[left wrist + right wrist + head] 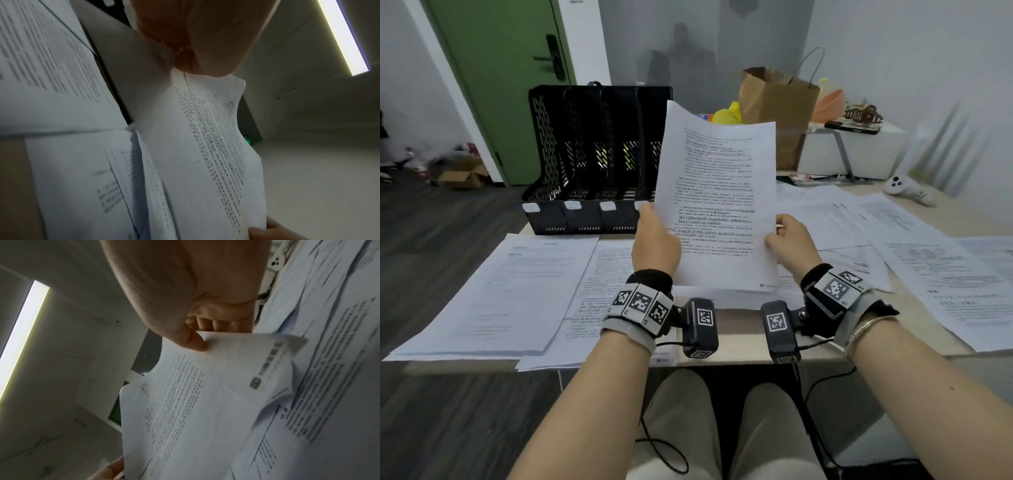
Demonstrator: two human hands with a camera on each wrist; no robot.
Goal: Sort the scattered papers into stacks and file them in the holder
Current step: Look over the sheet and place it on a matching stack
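Standing paperless behind sheet (717,202): holder (589,161)

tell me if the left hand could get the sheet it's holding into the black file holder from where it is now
Probably yes. The file holder stands just behind the left hand, its slots look empty and nothing lies between them. The right hand also pinches the held sheet, so it would have to let go or follow.

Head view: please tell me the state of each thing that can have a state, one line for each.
held sheet: upright, lifted off the desk, gripped at both side edges.
left hand: grips the sheet's left edge.
right hand: pinches the sheet's right edge.
file holder: standing, visible slots empty.
papers on the desk: lying flat, spread, overlapping.
paper bag: upright, open.
green door: closed.
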